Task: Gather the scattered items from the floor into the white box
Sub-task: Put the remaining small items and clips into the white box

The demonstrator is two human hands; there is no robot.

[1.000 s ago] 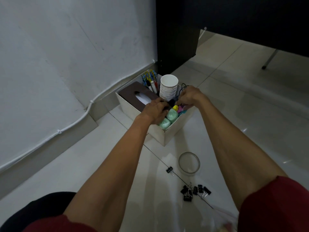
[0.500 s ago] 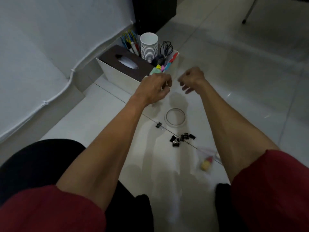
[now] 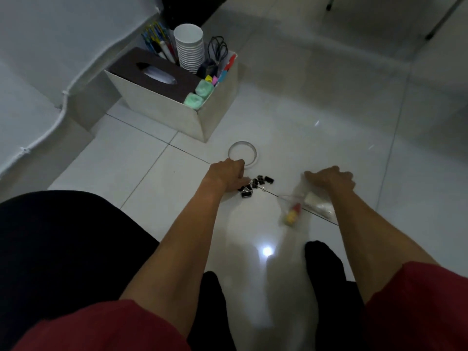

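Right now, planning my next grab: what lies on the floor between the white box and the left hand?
Head view: only a clear ring, between white box and left hand.

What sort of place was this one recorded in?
Likely an office or study corner: tiled floor, a white box holding pens, paper cups and tissues, and binder clips scattered nearby.
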